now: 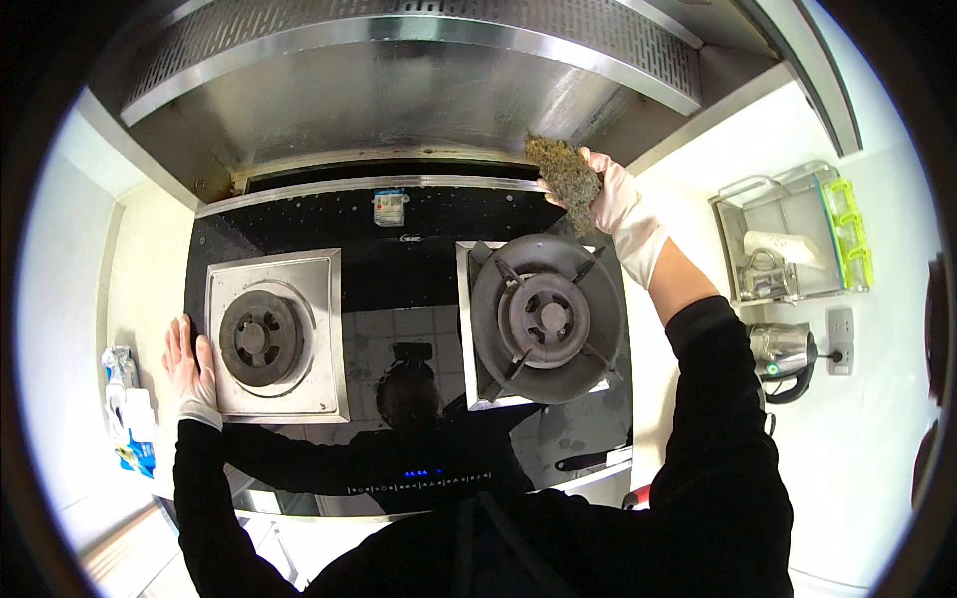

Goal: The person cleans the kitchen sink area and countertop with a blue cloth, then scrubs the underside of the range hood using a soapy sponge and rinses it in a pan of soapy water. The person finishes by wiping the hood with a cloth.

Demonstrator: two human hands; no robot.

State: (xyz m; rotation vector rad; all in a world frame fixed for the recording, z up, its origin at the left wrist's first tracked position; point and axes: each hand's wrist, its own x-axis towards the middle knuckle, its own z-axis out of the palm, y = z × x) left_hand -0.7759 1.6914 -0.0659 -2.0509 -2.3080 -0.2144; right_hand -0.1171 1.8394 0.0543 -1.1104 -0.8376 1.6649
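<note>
My right hand (617, 202), in a thin whitish glove, grips a dirty steel wool pad (562, 176). The pad is matted and brownish grey, held at the lower back edge of the range hood's stainless steel panel (404, 97). Below it sits the right burner (552, 318) inside a dark round wok ring (493, 329) with several prongs. My left hand (191, 366), gloved as well, lies flat with nothing in it at the left edge of the black glass cooktop (396, 276). Beside its fingers is the left burner (258, 338) on a square steel plate (325, 329).
A perforated hood grille (419, 9) overhangs the far side. On the right are a wire rack (748, 247) with a glass pitcher, a steel electric kettle (781, 351) and a wall socket (839, 341). A blue-and-white wipes pack (127, 404) stands at the left wall.
</note>
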